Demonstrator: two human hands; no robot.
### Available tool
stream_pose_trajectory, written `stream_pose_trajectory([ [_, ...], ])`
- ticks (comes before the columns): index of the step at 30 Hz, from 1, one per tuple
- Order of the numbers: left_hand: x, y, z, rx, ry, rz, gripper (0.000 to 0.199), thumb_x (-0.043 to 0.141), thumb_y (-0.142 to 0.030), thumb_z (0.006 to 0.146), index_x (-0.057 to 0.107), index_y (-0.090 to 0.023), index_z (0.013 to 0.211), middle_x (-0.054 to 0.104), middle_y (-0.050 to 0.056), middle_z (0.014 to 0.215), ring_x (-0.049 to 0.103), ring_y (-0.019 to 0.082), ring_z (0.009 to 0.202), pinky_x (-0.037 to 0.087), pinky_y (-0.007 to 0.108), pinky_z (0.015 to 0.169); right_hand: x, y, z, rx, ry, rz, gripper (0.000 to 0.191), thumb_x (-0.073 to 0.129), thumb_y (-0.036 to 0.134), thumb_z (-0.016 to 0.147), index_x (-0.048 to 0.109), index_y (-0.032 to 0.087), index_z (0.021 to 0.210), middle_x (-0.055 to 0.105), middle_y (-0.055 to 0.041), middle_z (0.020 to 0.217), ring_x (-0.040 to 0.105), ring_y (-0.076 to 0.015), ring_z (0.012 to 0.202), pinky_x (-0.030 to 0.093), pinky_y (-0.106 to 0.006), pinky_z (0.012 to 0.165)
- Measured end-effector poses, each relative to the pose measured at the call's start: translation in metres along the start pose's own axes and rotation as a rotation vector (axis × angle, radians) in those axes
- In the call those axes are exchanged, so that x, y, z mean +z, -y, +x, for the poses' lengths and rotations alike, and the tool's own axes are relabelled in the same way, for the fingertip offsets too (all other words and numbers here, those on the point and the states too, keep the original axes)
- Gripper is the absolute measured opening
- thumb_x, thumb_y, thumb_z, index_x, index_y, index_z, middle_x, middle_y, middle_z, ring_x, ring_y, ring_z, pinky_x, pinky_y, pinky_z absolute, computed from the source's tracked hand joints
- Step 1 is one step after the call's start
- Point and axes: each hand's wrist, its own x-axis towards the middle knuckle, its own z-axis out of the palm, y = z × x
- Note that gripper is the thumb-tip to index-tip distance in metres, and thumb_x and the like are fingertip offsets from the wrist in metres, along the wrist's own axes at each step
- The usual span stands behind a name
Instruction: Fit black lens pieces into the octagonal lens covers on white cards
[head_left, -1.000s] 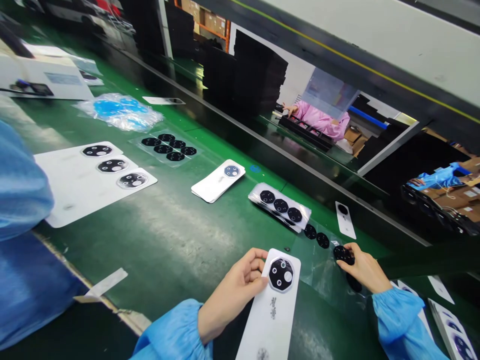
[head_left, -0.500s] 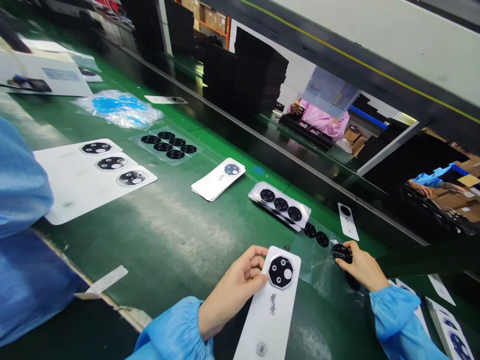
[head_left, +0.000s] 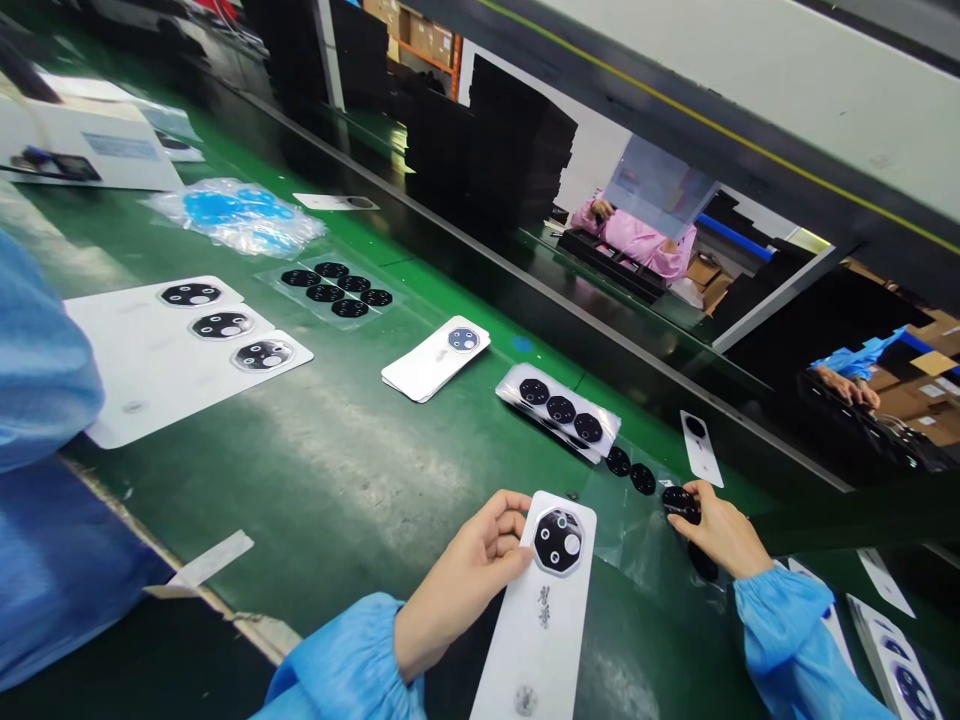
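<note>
My left hand (head_left: 472, 570) grips the upper left edge of a long white panel (head_left: 544, 620) that bears a black camera-shaped disc with lens rings and dark printed characters. Over the clear film at the right, my right hand (head_left: 724, 528) pinches a black disc (head_left: 681, 504) between thumb and fingers. Two more black discs (head_left: 642, 479) lie on the clear film (head_left: 626, 525) just left of it. Beyond them rests a stack of clear-wrapped sheets (head_left: 559, 410) with three black discs on top.
On the green surface (head_left: 337, 430) lie a small stack of white panels (head_left: 435, 360), a sheet of black discs (head_left: 337, 290), three overlapping panels (head_left: 172, 360) and a blue-and-clear plastic bundle (head_left: 240, 215). More panels (head_left: 892, 650) stand at lower right. A blue sleeve (head_left: 45, 350) is at left.
Both my hands keep their holds with barely any shift. In the background, the hands of the person in pink and of the person in blue have moved a little.
</note>
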Motion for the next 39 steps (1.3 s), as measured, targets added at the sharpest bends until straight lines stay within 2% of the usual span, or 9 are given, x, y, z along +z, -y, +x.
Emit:
stream_pose_trajectory([
  [9, -0.0038, 0.0079, 0.0007, 0.005, 0.013, -0.018, 0.032, 0.063, -0.028, 0.077, 0.05, -0.018, 0.104, 0.058, 0.001, 0.087, 0.059, 0.016, 0.076, 0.043, 0.026, 0.066, -0.0032, 0.0033, -0.0025, -0.013, 0.011, -0.01, 0.032, 0.05, 0.036, 0.081, 0.047, 0.019, 0.107, 0.07, -0.009, 0.098, 0.066, -0.029, 0.088, 0.042, -0.032, 0.063],
  [22, -0.0027, 0.0017, 0.0004, 0.003, 0.015, -0.011, 0.032, 0.064, -0.031, 0.076, 0.05, -0.018, 0.103, 0.058, 0.001, 0.086, 0.059, 0.015, 0.075, 0.043, 0.026, 0.066, -0.0034, 0.0045, -0.0032, -0.023, 0.009, -0.017, 0.033, 0.05, 0.036, 0.08, 0.045, 0.018, 0.108, 0.069, -0.009, 0.096, 0.066, -0.0287, 0.088, 0.043, -0.032, 0.065],
  [28, -0.002, 0.0015, -0.0002, -0.011, 0.014, -0.014, 0.033, 0.064, -0.032, 0.075, 0.05, -0.018, 0.102, 0.058, 0.0, 0.085, 0.058, 0.015, 0.074, 0.043, 0.026, 0.066, -0.003, 0.0044, -0.0028, -0.021, 0.004, -0.018, 0.032, 0.05, 0.035, 0.08, 0.045, 0.019, 0.107, 0.07, -0.0081, 0.092, 0.067, -0.0273, 0.081, 0.042, -0.031, 0.061],
  [39, -0.0024, 0.0017, 0.0, -0.029, 0.016, -0.046, 0.031, 0.063, -0.026, 0.074, 0.05, -0.018, 0.102, 0.059, 0.001, 0.085, 0.058, 0.015, 0.074, 0.043, 0.026, 0.066, -0.0053, 0.0071, -0.0038, -0.011, 0.0, -0.024, 0.03, 0.052, 0.036, 0.08, 0.046, 0.019, 0.104, 0.07, -0.0077, 0.091, 0.067, -0.0277, 0.082, 0.042, -0.031, 0.062],
])
